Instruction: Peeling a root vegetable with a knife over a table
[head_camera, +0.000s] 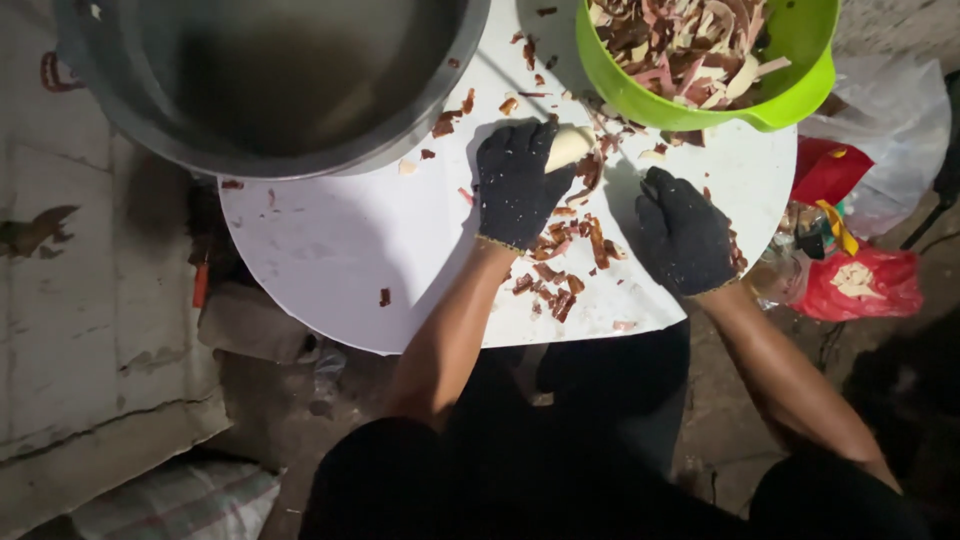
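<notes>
Left hand (517, 185), black-gloved, fingers curling round pale peeled root (568, 147) on white counter (340, 260), beside green bowl (790, 95). Right hand (688, 235) fisting closed, contents hidden. Risk: scattered peelings (560, 265) letting root slide; pieces creeping toward counter edge.

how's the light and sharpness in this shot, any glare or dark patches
Head view: light falls brightest on the white round board, nearly washing it out; the gloved left hand and right hand show little detail in their dark fabric; a soft sheen lies inside the metal basin; the lower frame sinks into shadow; the green bowl is sharp, the floor edges softer.
</notes>
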